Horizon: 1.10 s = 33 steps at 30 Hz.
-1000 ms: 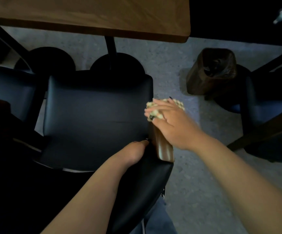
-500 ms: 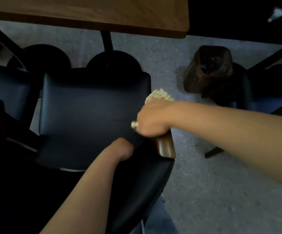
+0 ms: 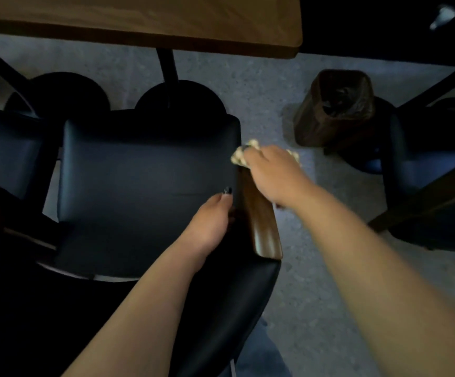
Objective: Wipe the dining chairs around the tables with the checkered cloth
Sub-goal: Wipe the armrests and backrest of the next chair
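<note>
A dark padded dining chair (image 3: 144, 191) stands below me, its seat tucked toward the wooden table (image 3: 139, 20). A brown wooden armrest (image 3: 263, 227) runs along its right side. My right hand (image 3: 275, 175) presses the bunched checkered cloth (image 3: 241, 156) on the far end of that armrest; pale cloth shows at both sides of the fingers. My left hand (image 3: 210, 221) grips the chair's edge just left of the armrest, fingers curled over it, one dark-painted nail showing.
A brown lined waste bin (image 3: 335, 110) stands on the grey floor at right. More dark chairs sit at far left (image 3: 5, 148) and far right (image 3: 433, 170). Round black table bases (image 3: 180, 96) lie under the table.
My right hand with the cloth has slid forward along the armrest from its near part to its far end. My left hand has shifted slightly right on the chair's edge.
</note>
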Available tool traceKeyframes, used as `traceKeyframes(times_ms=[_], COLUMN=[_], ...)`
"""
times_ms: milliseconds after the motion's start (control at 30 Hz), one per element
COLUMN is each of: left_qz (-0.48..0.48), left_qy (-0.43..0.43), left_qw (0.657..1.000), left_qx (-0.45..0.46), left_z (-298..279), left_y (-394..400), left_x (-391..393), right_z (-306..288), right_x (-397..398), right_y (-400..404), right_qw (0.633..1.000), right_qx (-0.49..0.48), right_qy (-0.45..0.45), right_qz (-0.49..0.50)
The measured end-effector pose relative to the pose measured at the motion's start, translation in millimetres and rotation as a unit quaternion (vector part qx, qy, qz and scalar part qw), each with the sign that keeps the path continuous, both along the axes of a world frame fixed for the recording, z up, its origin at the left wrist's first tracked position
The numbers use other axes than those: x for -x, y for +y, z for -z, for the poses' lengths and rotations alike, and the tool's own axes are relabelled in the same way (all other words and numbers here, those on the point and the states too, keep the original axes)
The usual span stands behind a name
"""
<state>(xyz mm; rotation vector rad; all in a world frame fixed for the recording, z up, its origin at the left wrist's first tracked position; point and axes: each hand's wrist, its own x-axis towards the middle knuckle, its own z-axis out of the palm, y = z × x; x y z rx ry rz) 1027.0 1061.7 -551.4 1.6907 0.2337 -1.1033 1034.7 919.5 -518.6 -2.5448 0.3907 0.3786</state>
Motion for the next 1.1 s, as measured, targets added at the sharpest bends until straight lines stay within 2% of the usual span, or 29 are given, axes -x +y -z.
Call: traceKeyframes(times_ms=[33,67,133,233,333,433,500,600,700,733,833,900,933,967,1000,1033,1100], left_qz=[-0.015,-0.020,-0.014,-0.009,-0.055,-0.056,-0.027,0.021,0.072,0.084,0.068,0.045,0.040,0.037,0.036,0.037,0.045], left_qy=[-0.008,-0.017,-0.026,-0.028,-0.015,0.004,-0.008,-0.083,-0.124,-0.132,-0.116,-0.103,-0.103,-0.106,-0.111,-0.116,-0.131], left_qw=[1.000,0.999,0.998,0.999,0.998,0.997,0.993,0.972,0.956,0.953,0.956,0.961,0.962,0.961,0.958,0.956,0.952], left_qx=[0.022,0.039,0.052,0.015,-0.013,-0.060,-0.114,-0.217,-0.255,-0.259,-0.262,-0.251,-0.251,-0.255,-0.261,-0.268,-0.273], left_z=[-2.9,-4.6,-7.2,-8.3,-16.3,-24.0,-24.9,-25.2,-21.9,-20.5,-20.6,-20.7,-21.0,-21.0,-21.0,-21.5,-21.3], left_y=[-3.3,-6.1,-10.6,-20.2,-33.2,-53.5,-68.8,-85.2,-85.3,-84.2,-82.5,-80.5,-79.8,-79.6,-79.8,-80.4,-81.2], left_x=[0.7,2.2,6.2,8.8,6.0,-3.8,-14.1,-23.6,-24.9,-25.4,-26.2,-24.9,-24.1,-23.5,-23.6,-23.8,-24.1], right_z=[-3.8,-9.9,-22.3,-18.1,0.2,17.1,26.1,20.8,2.5,-5.1,-22.9,-9.6,-0.1,9.4,18.1,25.4,38.1], right_x=[23.3,46.6,85.5,110.3,101.0,85.8,81.1,81.0,102.2,110.6,125.2,127.9,125.3,120.5,111.2,98.8,69.7], right_y=[6.1,17.4,44.2,65.3,55.4,45.8,45.3,46.7,59.3,66.3,66.8,50.2,37.1,24.4,14.6,9.2,10.2], right_qw=[0.991,0.964,0.907,0.846,0.801,0.711,0.706,0.708,0.777,0.764,0.644,0.554,0.528,0.544,0.583,0.624,0.684], right_qx=[-0.082,-0.172,-0.300,-0.370,-0.409,-0.519,-0.524,-0.505,-0.455,-0.464,-0.564,-0.575,-0.555,-0.521,-0.489,-0.474,-0.494], right_qy=[-0.055,-0.099,-0.131,-0.110,-0.076,-0.030,-0.004,-0.013,-0.076,-0.097,-0.129,-0.150,-0.168,-0.191,-0.217,-0.240,-0.249], right_qz=[0.093,0.177,0.266,0.367,0.431,0.474,0.476,0.494,0.429,0.438,0.500,0.583,0.620,0.630,0.612,0.572,0.475])
